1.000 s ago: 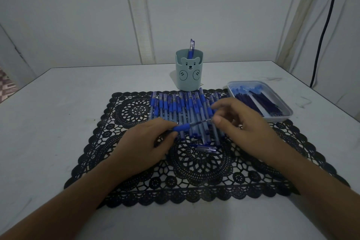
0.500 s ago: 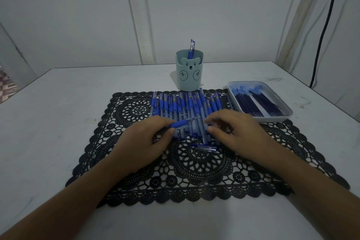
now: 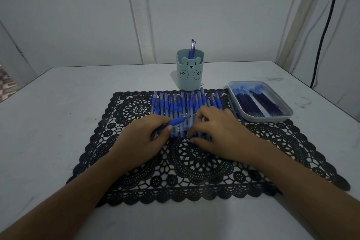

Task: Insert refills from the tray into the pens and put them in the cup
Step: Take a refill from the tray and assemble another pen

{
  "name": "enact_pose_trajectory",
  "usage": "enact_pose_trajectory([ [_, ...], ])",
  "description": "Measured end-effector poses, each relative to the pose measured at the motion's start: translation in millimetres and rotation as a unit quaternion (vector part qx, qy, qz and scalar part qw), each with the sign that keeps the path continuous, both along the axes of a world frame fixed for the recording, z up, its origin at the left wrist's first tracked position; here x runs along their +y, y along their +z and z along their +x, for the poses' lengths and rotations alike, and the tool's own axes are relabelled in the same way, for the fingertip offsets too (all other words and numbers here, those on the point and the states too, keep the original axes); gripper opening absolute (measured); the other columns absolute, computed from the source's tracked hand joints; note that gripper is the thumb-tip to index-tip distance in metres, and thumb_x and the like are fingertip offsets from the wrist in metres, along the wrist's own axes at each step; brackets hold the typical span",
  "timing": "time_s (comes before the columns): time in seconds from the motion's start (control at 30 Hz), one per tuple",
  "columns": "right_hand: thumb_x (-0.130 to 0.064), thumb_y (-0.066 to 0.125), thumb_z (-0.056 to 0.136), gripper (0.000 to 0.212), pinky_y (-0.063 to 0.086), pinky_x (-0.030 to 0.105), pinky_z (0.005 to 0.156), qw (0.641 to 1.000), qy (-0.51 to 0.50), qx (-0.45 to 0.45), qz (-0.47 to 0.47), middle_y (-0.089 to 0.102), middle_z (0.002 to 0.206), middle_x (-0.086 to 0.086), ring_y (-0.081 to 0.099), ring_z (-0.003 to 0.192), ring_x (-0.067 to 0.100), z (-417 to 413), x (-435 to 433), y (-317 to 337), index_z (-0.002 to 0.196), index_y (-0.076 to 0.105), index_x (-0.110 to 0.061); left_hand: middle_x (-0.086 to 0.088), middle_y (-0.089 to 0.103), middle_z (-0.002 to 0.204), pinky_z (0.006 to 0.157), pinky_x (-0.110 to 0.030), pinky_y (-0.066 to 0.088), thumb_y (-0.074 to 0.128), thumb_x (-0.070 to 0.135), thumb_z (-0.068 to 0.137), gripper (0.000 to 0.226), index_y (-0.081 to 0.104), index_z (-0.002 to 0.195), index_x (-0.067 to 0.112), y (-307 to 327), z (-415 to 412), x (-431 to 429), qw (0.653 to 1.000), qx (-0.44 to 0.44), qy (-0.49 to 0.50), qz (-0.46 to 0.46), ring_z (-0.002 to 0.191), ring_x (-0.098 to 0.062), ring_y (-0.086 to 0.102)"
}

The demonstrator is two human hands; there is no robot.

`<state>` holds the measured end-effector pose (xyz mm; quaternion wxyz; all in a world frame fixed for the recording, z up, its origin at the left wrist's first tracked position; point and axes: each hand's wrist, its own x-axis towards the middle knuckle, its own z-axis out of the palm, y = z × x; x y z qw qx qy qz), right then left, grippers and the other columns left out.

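A pale worktop (image 3: 58, 113) carries a black lace mat (image 3: 194, 171), and both forearms reach in over its near edge. A row of pens (image 3: 175, 103) lies side by side on the mat just beyond the hands, its near ends hidden under the fingers. Beyond the right hand and off to its right sits a shallow tray (image 3: 272, 118) of dark refills (image 3: 257, 103). Straight past the row stands a cup (image 3: 190, 78) with a bear face (one finished pen (image 3: 192, 46) upright inside).

The left hand (image 3: 140, 142) grips a pen (image 3: 176, 122) by its barrel, held just above the row. The right hand (image 3: 220, 134) rests close beside it, fingers curled down onto the row; whether they pinch anything I cannot tell.

The held pen's long axis runs from the left hand across toward the right hand, its tip pointing rightward and slightly away, nearly touching the right fingers.
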<state>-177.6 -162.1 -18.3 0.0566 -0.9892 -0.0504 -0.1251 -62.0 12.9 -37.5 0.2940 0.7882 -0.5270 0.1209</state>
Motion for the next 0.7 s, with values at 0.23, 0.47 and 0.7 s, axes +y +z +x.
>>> enact_pose_trajectory([
  [0.23, -0.039, 0.054, 0.087, 0.020, 0.023, 0.028, 0.080, 1.000, 0.010, 0.027, 0.007, 0.039, 0.100, -0.010, 0.032, 0.094, 0.005, -0.7, -1.4, 2.9, 0.104, 0.063, -0.033, 0.007, 0.062, 0.078, 0.059, -0.025, 0.049, 0.036, 0.042, 0.085, 0.042, 0.065, 0.101, 0.016, 0.6, -0.8, -0.2, 1.000, 0.003, 0.002, 0.006, 0.066, -0.005, 0.054],
  [0.47, -0.025, 0.056, 0.088, 0.004, 0.040, 0.011, 0.075, 0.971, -0.016, 0.001, 0.236, 0.053, 0.083, -0.019, 0.050, 0.078, -0.004, -2.8, -0.4, 6.3, 0.085, 0.058, -0.028, 0.011, 0.059, 0.075, 0.058, -0.018, 0.045, 0.036, 0.043, 0.085, 0.042, 0.065, 0.101, 0.016, 1.2, -1.6, 0.1, 1.000, 0.007, -0.002, 0.011, 0.065, 0.003, 0.051],
  [0.7, -0.019, 0.061, 0.085, 0.012, 0.047, 0.010, 0.065, 0.895, -0.067, -0.053, 0.438, 0.066, 0.077, -0.005, 0.058, 0.066, 0.000, -14.4, -11.1, 7.2, 0.082, 0.064, -0.031, 0.012, 0.057, 0.072, 0.055, -0.010, 0.037, 0.037, 0.042, 0.086, 0.040, 0.065, 0.100, 0.018, 0.7, -1.9, 0.3, 1.000, 0.008, -0.003, 0.013, 0.064, 0.004, 0.050],
])
